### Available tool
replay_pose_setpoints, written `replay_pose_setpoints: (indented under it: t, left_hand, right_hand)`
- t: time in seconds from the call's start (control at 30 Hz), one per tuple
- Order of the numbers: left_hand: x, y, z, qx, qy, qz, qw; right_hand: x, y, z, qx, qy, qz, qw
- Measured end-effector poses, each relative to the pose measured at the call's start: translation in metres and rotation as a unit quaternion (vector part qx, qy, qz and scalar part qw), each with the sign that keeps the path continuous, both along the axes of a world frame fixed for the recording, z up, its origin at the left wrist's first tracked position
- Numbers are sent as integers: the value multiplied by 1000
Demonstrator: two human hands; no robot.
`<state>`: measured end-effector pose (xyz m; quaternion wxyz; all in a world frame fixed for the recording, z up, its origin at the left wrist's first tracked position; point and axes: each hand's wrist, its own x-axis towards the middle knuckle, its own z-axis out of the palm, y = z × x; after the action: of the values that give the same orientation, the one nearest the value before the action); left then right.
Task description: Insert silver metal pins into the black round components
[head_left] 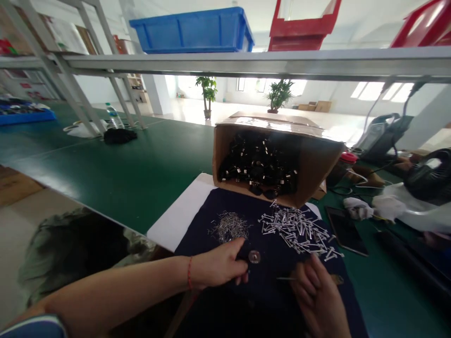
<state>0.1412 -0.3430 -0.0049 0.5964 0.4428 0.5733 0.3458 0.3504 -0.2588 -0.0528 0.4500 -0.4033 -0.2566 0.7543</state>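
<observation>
My left hand (223, 265) is closed over the dark cloth (197, 234), thumb and forefinger around a dark part with a round shiny disc (254, 257). Most of that part blends into the cloth. Curled fingers of my right hand (317, 291) grip a thin-shafted hand tool (286, 279). Its metal shaft points left toward the disc, and a yellowish end sticks out behind the hand. Just beyond my left hand lies a pile of small bent metal pieces (230, 226). Headed metal pins (298, 230) are heaped beyond my right hand.
An open cardboard box (320, 164) on its side holds many black parts with shiny metal bits. A phone-like dark slab (347, 230) lies to the right, near a black fan (430, 173). Overhead, a shelf (225, 63) carries a blue bin (193, 33) and red bins.
</observation>
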Motion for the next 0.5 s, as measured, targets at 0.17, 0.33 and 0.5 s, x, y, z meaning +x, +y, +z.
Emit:
replay_pose_setpoints:
  t: [0.17, 0.33, 0.5]
  left_hand:
    - [-48, -88, -6, 71, -15, 160, 985]
    - [-79, -164, -111, 13, -48, 452, 891]
    - [-91, -172, -217, -109, -66, 507, 853]
  right_hand:
    - [19, 12, -9, -54, 60, 21, 997]
    - [15, 11, -3, -54, 47, 21, 997]
    - [14, 12, -2, -10, 41, 23, 999]
